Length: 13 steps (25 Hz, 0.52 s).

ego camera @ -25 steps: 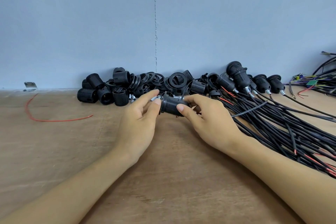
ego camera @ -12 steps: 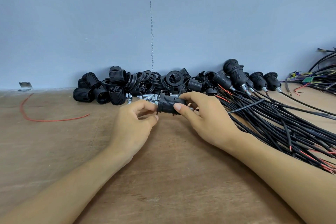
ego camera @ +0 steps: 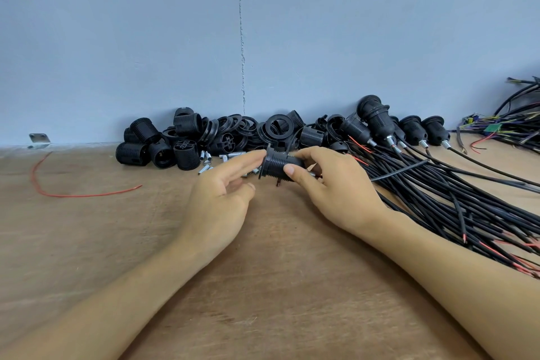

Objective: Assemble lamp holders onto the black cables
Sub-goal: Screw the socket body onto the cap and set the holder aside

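right hand (ego camera: 336,193): thumb and fingers curled round the holder (ego camera: 277,168), gripping its threaded body.
holder: black, lying sideways between both hands, just in front of the pile (ego camera: 190,137); flange toward the left hand (ego camera: 222,193).
left hand: spread wide, fingers nearly straight, holding nothing; index fingertip at the flange.
cables (ego camera: 453,199): black bundle fanned over the surface (ego camera: 263,286) on the right, some ends red, running behind the right hand.
pile: loose black holder parts and rings against the wall (ego camera: 146,38).
sleeves (ego camera: 204,161): small metal tubes scattered before the pile.
red wire (ego camera: 73,195): alone, far left.
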Tool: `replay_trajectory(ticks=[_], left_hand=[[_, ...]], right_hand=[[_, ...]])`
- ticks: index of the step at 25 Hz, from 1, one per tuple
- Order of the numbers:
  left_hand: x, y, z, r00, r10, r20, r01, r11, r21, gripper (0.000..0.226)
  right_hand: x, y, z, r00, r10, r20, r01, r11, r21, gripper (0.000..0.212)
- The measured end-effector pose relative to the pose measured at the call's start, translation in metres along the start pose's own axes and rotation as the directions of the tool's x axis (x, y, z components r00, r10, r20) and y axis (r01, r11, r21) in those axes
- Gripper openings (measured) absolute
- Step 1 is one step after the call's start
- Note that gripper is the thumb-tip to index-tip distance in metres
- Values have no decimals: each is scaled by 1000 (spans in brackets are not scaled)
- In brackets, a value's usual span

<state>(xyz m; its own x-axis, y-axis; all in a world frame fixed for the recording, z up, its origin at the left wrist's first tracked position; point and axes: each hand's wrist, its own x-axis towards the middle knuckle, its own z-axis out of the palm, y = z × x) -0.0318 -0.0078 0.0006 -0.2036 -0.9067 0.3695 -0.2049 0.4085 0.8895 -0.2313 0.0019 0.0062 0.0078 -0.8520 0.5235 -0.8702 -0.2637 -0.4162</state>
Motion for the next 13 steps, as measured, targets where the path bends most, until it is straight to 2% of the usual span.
replay_trajectory(ticks=[3,6,11,13], left_hand=[[0,-3,1,1000,-8,-11,9,999,53,58],[2,-9,2,996,-58,-74,62,996,59,49],[4,-14,3,996,-74,-49,77,995,62,66],[6,-13,3,995,-89,-51,91,995,31,65]], right_hand=[[1,1,0,997,40,-67,-38,999,32,33],[0,0,1,996,10,-90,-4,998,67,34],[-1,1,3,997,-59,49,54,994,97,39],[0,3,2,995,-70,70,63,992,106,40]])
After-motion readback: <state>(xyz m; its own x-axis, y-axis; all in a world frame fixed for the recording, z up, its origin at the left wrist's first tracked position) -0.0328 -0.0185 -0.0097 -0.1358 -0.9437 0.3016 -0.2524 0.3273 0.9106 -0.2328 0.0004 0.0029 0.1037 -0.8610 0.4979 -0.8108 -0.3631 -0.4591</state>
